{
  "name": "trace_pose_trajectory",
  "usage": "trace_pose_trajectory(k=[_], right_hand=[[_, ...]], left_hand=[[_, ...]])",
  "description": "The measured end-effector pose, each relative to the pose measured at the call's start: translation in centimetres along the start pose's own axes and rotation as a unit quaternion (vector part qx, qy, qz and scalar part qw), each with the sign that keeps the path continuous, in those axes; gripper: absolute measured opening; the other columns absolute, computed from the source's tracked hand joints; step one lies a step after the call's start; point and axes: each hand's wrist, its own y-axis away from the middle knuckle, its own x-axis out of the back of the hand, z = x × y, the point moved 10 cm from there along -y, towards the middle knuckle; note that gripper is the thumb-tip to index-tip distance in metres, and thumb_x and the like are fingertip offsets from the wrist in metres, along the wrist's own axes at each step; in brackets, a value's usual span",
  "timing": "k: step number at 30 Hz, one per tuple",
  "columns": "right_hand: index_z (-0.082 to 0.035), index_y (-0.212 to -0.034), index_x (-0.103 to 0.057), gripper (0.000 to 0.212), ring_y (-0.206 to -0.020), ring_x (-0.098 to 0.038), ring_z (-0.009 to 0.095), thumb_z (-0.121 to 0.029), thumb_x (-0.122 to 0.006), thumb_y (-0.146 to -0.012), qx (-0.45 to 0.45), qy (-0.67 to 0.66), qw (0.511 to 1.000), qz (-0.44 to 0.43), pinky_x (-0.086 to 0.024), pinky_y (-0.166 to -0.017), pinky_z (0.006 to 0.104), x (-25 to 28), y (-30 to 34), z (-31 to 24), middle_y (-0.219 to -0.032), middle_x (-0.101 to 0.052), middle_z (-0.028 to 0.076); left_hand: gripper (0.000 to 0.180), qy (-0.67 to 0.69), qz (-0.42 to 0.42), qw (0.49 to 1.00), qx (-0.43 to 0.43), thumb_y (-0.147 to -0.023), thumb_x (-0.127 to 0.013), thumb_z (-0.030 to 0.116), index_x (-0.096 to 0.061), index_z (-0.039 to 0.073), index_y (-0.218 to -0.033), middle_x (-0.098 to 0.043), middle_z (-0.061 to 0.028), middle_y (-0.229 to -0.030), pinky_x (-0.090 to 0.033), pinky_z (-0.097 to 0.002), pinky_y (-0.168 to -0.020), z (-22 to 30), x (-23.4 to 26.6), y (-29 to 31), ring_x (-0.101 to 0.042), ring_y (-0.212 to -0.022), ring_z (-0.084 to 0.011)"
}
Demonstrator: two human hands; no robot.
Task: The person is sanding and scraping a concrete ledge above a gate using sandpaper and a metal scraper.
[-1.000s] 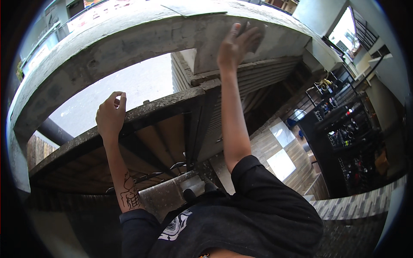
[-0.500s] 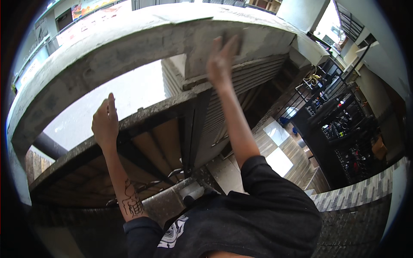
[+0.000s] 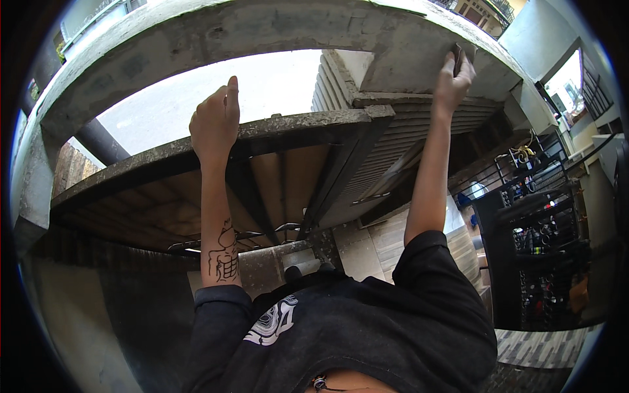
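High on the right, my right hand [image 3: 453, 84] is closed on a folded grey sheet [image 3: 464, 57] that resembles sandpaper. The sheet lies against the face of the grey concrete beam [image 3: 419, 56], near its right end. My left hand [image 3: 215, 124] is up by the top rail [image 3: 295, 122] of a dark metal gate [image 3: 262, 196]. Its fingers are curled and the thumb points up. Where those fingertips end is hidden, so I cannot make out what they grip. Both arms are stretched forward.
A ribbed shutter-like panel [image 3: 393, 157] stands right of the gate. Beyond the beam is a bright pale ground [image 3: 268, 82]. A black rack [image 3: 544, 242] with many small items stands on the right, beside a tiled floor [image 3: 360, 252]. A dark round post [image 3: 105, 141] is at the left.
My right hand has moved right along the beam with the grey sheet. The view has shifted, so the gate and my left hand appear farther right and higher; that hand keeps its place by the rail.
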Motion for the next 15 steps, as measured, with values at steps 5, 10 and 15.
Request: trace_pose_trajectory(k=[5, 10, 15], right_hand=[[0.003, -0.095, -0.067, 0.031, -0.089, -0.064, 0.031, -0.025, -0.063, -0.085, 0.108, 0.063, 0.988, 0.089, -0.049, -0.079, 0.0394, 2.6, -0.4, -1.3, -0.091, -0.066, 0.016], [0.001, -0.094, -0.068, 0.017, -0.074, -0.068, 0.030, -0.012, -0.063, -0.085, 0.153, -0.016, 0.983, -0.105, -0.053, -0.067, 0.0339, 2.1, 9.2, -11.1, -0.088, -0.069, 0.016], [-0.006, -0.098, -0.069, 0.016, -0.082, -0.069, 0.027, -0.009, -0.060, -0.085, 0.240, -0.026, 0.940, -0.240, -0.054, -0.076, 0.0339, -0.6, 19.8, -14.3, -0.099, -0.068, 0.013]], left_hand=[[0.056, 0.074, 0.070, 0.994, -0.024, -0.097, -0.030, 0.048, -0.069, 0.007, -0.092, -0.066, -0.0096, -0.072, -0.048, -0.0368, -0.071, 0.6, 1.4, 0.1, -0.065, -0.073, -0.0245], [0.050, 0.176, 0.178, 0.961, -0.118, -0.100, -0.030, 0.035, -0.067, 0.001, -0.093, -0.066, -0.0098, -0.075, -0.048, -0.0286, -0.073, 0.5, 4.7, 1.7, -0.064, -0.075, -0.0162], [0.045, 0.468, 0.213, 0.848, -0.131, -0.095, -0.025, 0.021, -0.060, -0.008, -0.096, -0.066, -0.0167, -0.088, -0.048, -0.0351, -0.080, -2.7, 8.0, 3.7, -0.064, -0.078, -0.0223]])
